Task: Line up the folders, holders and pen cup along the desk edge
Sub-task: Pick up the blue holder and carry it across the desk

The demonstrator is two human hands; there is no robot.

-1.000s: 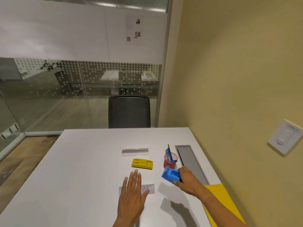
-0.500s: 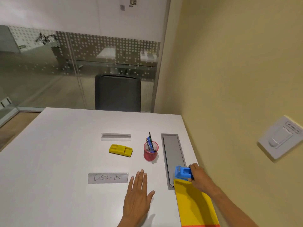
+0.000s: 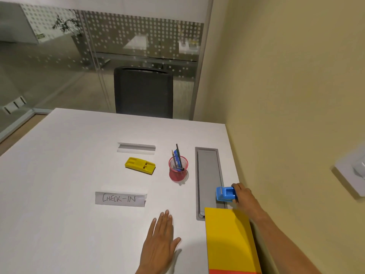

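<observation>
a person's right hand (image 3: 243, 196) gripped a blue holder (image 3: 225, 193) at the right edge of the white surface (image 3: 59, 194), its base over the grey cable tray (image 3: 208, 175), just past the far end of a yellow folder (image 3: 229, 240) at 5 o'clock. the left hand (image 3: 159, 246) lay flat and empty, fingers spread, at 6 o'clock. a red mesh pen cup (image 3: 178, 171) stood just left of the tray, a yellow holder (image 3: 140, 165) at its 9 o'clock, and a "check-in" sign (image 3: 120, 199) lay nearer the person.
</observation>
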